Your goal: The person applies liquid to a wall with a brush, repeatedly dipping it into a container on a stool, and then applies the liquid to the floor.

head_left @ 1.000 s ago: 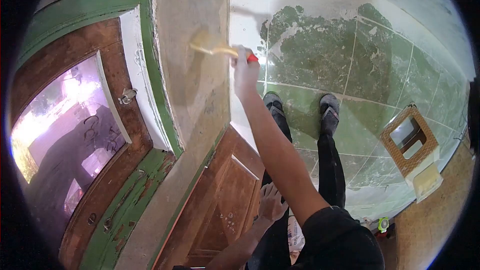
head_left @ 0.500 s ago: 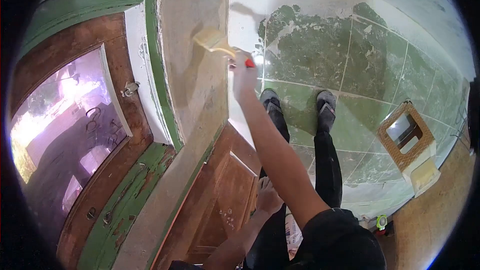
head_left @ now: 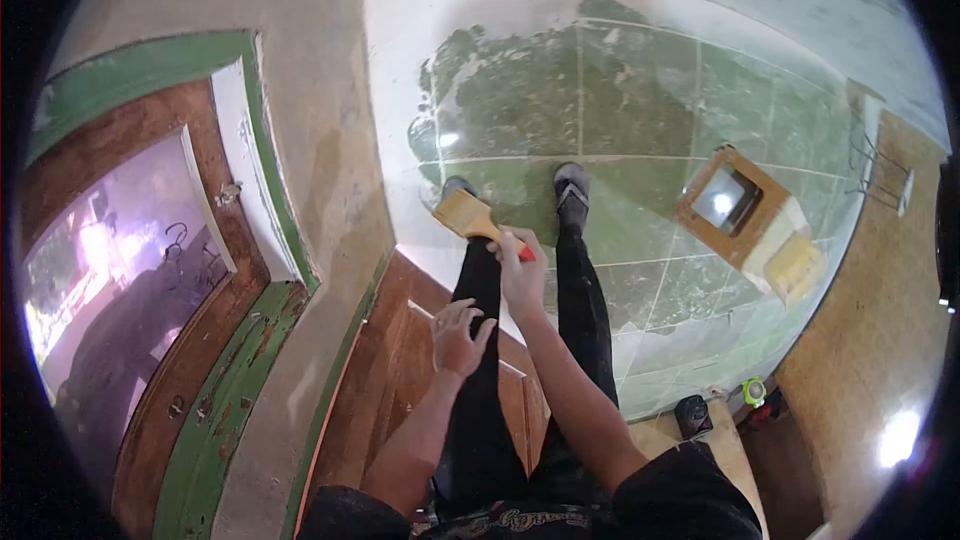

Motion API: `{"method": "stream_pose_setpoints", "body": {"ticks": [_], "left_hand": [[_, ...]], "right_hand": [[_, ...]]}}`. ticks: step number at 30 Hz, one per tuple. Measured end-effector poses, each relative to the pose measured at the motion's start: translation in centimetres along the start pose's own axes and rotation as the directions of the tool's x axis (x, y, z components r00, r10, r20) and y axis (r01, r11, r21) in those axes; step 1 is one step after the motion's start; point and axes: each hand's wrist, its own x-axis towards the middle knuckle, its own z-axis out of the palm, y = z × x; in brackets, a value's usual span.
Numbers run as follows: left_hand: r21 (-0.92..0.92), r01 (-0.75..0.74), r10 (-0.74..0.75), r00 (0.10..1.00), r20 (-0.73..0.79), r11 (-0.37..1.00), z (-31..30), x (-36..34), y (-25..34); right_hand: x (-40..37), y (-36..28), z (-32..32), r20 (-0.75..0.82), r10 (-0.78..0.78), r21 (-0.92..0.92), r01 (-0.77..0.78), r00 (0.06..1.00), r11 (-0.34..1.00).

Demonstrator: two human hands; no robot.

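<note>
My right hand (head_left: 522, 280) is closed around the handle of a wide paintbrush (head_left: 465, 215). The brush has pale bristles, which point up and to the left, and a red patch shows on its handle by my fingers. It is in front of my legs, away from the wall. Just left of it and lower, my left hand (head_left: 463, 335) is held in front of my leg with its fingers apart and nothing in it.
A brown-topped, box-like container (head_left: 690, 205) with a square opening stands to the right. Green tiles (head_left: 640, 90) with whitish smears lie under my feet. On the left are a bare plaster wall (head_left: 330, 120) and a green-framed window (head_left: 265, 140). A brown wooden door (head_left: 400, 380) is below.
My right hand has drawn the paintbrush back from the wall, down toward my body. My left hand has risen beside it. The view has shifted to the right.
</note>
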Motion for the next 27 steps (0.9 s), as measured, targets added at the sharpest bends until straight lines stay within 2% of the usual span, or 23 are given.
{"method": "stream_pose_setpoints", "body": {"ticks": [2,3,5,9,12,13,14,16,18,20,21,22,23,25,27], "left_hand": [[0.014,-0.020,0.020,1.000,-0.021,1.000,0.1,-0.1,-0.1],[0.030,-0.013,0.014,0.999,-0.037,0.999,0.4,-0.1,-0.1],[0.046,-0.066,0.068,0.997,-0.048,0.997,1.3,-0.5,0.6],[0.132,-0.089,0.092,0.996,-0.021,0.987,3.3,-1.8,3.7],[0.204,-0.054,0.064,0.997,-0.041,0.977,5.5,-2.9,6.9],[0.221,-0.064,0.075,0.996,-0.044,0.973,6.4,-3.2,8.5],[0.208,-0.069,0.082,0.995,-0.056,0.976,8.2,-3.5,9.4],[0.183,-0.111,0.114,0.994,-0.003,0.977,11.9,-5.4,10.2],[0.152,-0.182,0.173,0.982,0.069,0.971,16.7,-7.0,14.1],[0.188,-0.209,0.189,0.974,0.121,0.960,20.3,-8.2,18.9],[0.139,-0.288,0.271,0.954,0.130,0.947,22.7,-8.4,21.5],[0.096,-0.317,0.298,0.939,0.169,0.944,25.1,-8.2,24.9],[0.050,-0.336,0.319,0.925,0.208,0.941,27.3,-8.2,28.6],[-0.115,-0.444,0.459,0.854,0.244,0.888,30.8,-7.5,35.7],[-0.267,-0.451,0.516,0.813,0.271,0.852,33.0,-6.8,44.6]], "right_hand": [[-1.9,-1.5,-4.3,-0.069,0.125,0.187,-0.110,0.990,0.976],[-2.6,-2.4,-6.2,-0.073,0.104,0.197,-0.088,0.992,0.976],[-4.4,-4.0,-10.1,-0.190,0.064,0.080,-0.049,0.980,0.996],[-6.6,-5.9,-17.3,-0.244,0.076,0.143,-0.041,0.967,0.989],[-6.7,-6.5,-23.8,-0.245,-0.012,0.089,0.034,0.969,0.995],[-6.8,-7.8,-26.3,-0.213,-0.023,0.141,0.054,0.977,0.989],[-6.3,-8.7,-29.1,-0.185,-0.052,0.113,0.074,0.981,0.991],[-6.7,-9.8,-35.6,-0.203,-0.101,0.105,0.124,0.974,0.987],[-7.6,-12.3,-43.4,-0.264,-0.173,0.140,0.215,0.949,0.967],[-8.2,-12.6,-51.8,-0.422,-0.220,0.171,0.316,0.879,0.933],[-8.1,-12.6,-56.1,-0.510,-0.253,0.187,0.393,0.822,0.900],[-7.7,-12.3,-60.7,-0.593,-0.256,0.111,0.392,0.763,0.913],[-7.7,-12.3,-64.9,-0.665,-0.258,0.035,0.375,0.700,0.926],[-7.5,-14.6,-70.7,-0.808,-0.212,-0.098,0.229,0.550,0.968],[-6.1,-13.9,-75.9,-0.823,-0.254,-0.226,0.117,0.509,0.967]]}}
